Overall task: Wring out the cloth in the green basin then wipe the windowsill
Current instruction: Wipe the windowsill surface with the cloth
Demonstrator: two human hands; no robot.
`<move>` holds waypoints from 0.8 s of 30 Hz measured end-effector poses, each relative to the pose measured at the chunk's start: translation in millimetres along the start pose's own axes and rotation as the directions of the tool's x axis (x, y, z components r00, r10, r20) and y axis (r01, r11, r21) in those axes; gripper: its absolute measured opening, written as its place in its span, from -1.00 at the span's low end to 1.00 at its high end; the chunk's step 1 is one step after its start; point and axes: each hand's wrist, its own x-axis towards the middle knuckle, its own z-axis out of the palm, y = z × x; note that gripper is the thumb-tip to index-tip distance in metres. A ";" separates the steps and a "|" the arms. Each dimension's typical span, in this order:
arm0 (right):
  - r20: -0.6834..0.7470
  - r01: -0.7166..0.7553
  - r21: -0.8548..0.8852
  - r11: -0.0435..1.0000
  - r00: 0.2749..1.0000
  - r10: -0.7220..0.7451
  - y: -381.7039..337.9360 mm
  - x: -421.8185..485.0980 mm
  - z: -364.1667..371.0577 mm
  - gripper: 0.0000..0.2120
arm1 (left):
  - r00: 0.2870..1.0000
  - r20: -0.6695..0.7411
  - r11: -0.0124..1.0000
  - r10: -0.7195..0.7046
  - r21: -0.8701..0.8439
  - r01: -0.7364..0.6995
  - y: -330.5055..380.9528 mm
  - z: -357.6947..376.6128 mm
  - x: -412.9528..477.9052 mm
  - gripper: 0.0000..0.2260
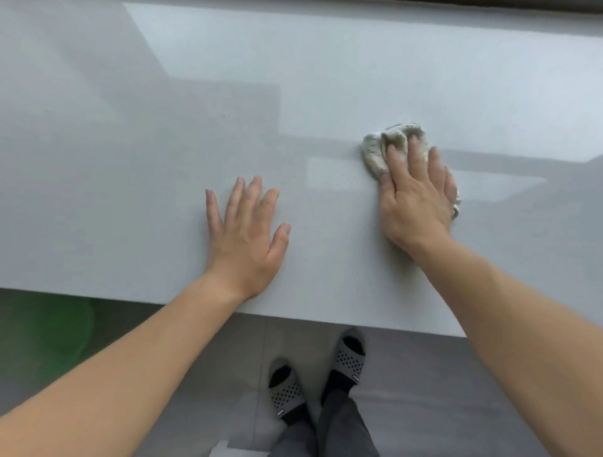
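R hand (417, 202) pressed flat, fingers straight, on crumpled off-white cloth (375, 153) on glossy pale-grey windowsill (228, 98); L hand (244, 235) lay left of it, fingers spread, holding nothing.

Glossy pale windowsill (130, 195), crumpled whitish cloth (375, 156) on it under the right hand (416, 202), left hand (246, 235) flat alongside.

Grey tiled floor (424, 391) below; a dark strip (538, 4) above, perhaps the window frame.
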 end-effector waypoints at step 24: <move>0.053 0.085 -0.090 0.992 0.995 -0.080 70.4 -114.4 -2.2 -0.49 | 0.996 -0.013 0.993 -0.092 -0.079 0.090 15.9 2.6 -15.8 -0.49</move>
